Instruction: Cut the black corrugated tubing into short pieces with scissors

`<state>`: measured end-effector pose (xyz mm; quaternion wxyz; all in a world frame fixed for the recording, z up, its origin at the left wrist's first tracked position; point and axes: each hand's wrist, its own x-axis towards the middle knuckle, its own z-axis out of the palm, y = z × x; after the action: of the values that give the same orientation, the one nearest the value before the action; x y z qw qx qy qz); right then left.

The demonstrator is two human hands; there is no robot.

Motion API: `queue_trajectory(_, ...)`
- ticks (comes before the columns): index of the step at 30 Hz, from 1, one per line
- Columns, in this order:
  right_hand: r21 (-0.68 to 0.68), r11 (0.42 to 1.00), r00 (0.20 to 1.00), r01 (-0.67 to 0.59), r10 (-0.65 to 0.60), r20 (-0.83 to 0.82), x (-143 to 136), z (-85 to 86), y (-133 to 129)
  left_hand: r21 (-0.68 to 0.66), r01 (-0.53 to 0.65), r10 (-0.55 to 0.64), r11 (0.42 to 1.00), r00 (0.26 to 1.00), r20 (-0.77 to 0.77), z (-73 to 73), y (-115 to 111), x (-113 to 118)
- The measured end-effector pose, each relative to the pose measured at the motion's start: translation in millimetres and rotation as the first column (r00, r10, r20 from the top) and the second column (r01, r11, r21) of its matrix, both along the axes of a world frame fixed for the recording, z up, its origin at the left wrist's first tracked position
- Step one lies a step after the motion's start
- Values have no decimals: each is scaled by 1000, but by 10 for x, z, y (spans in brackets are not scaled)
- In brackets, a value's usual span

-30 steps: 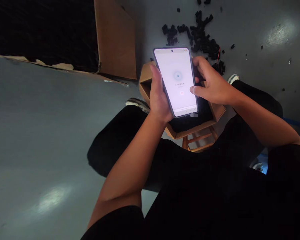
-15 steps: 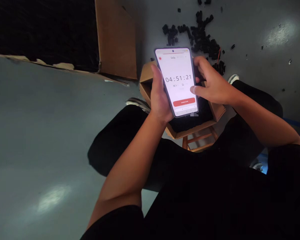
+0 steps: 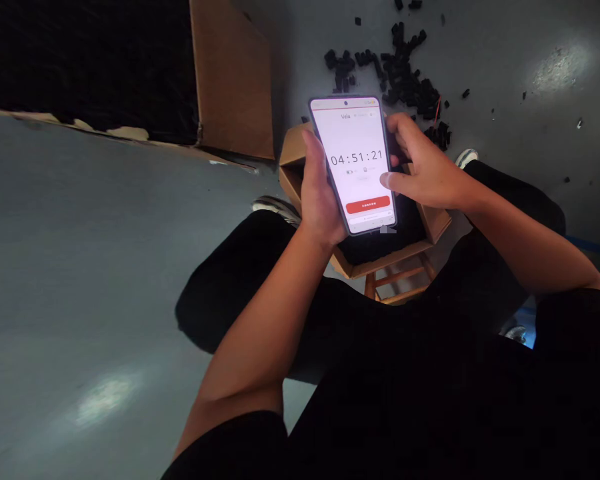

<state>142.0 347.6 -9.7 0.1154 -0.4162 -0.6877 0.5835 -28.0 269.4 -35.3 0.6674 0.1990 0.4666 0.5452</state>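
A smartphone [image 3: 357, 137] with a lit white screen is held upright above my lap; the screen reads 04:51:21 over a red button. My left hand [image 3: 320, 197] grips the phone's left edge, thumb along the side and the other fingers hidden behind it. On the opposite edge, my right hand [image 3: 423, 167] holds the phone, its thumb at the screen's right border and its fingers curled at the side and back. Underneath is an open cardboard box [image 3: 437, 220] with dark contents, partly covered by the phone and hands.
A wooden stool [image 3: 397, 280] stands beneath the small box. At the upper left is a large cardboard box [image 3: 235, 80] full of dark material. Several small black pieces [image 3: 410, 77] lie scattered on the grey floor [image 3: 105, 267] ahead.
Both hands and the phone keep their places. On the screen, the small items at the top and the icons under the digits look slightly sharper.
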Motion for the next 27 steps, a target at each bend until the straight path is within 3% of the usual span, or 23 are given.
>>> queue_trajectory(19,-4,1000,1000,-12,12,-13,24,-9,10,12,17,-17,1000,1000,-24,57,-3,21)
queue_trajectory(27,-11,1000,1000,-7,7,14,19,15,10,39,7,-8,999,999,34,-23,-5,0)
